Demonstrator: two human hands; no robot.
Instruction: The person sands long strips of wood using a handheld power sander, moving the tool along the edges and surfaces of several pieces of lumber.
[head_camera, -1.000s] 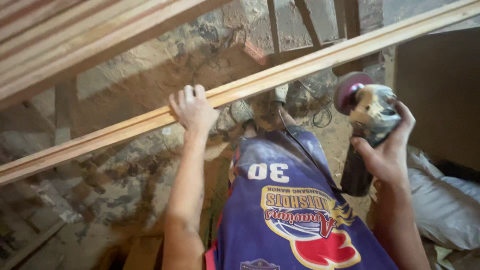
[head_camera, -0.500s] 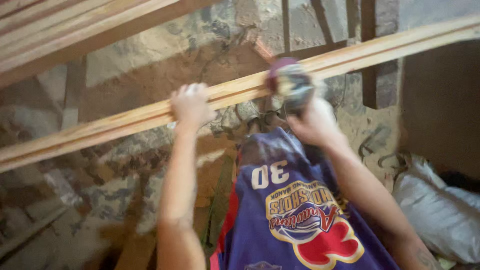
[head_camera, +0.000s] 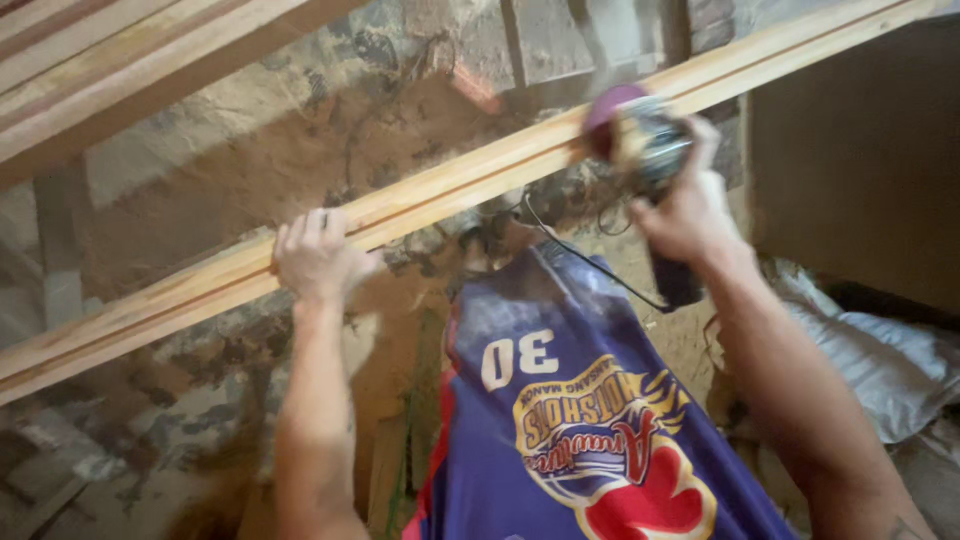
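Sanding of the long wooden strip (head_camera: 440, 190) looks underway — our left hand (head_camera: 318, 255) clamps it, our right hand (head_camera: 690, 215) grips the grinder (head_camera: 640, 140) near its upper end — much length left.

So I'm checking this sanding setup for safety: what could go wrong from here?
The left hand grips the long wooden strip on the same edge the grinder works; if the disc runs along, it could reach the fingers. The right hand holds the grinder alone, so a kick may twist it free. Its cord hangs by the jersey and might snag.
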